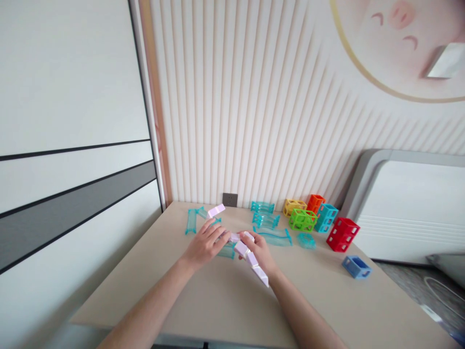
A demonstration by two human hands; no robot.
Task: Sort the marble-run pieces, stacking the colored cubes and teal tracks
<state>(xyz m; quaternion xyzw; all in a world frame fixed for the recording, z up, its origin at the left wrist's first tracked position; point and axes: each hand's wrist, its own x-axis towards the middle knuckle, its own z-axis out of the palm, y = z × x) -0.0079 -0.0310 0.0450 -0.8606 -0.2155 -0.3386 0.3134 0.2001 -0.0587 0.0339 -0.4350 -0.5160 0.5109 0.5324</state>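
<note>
A lilac and white snake puzzle [251, 259] of jointed wedge segments is held above the table between my two hands. My left hand [206, 245] is closed on its left part, and one lilac end [216, 210] sticks up beyond the fingers. My right hand [262, 252] grips the right part, thumb on top. From there the other end slants down toward me. The segments under my left fingers are hidden. Beneath and behind the hands lie clear teal plastic track pieces [227, 251], partly covered.
More teal track pieces [266, 220] and a curved teal piece [274, 236] lie farther back. At the right stand openwork blocks: green [303, 220], yellow [290, 207], orange [315, 202], teal [326, 217], red [342, 234] and blue [357, 267]. A ribbed wall [232, 97] borders the table.
</note>
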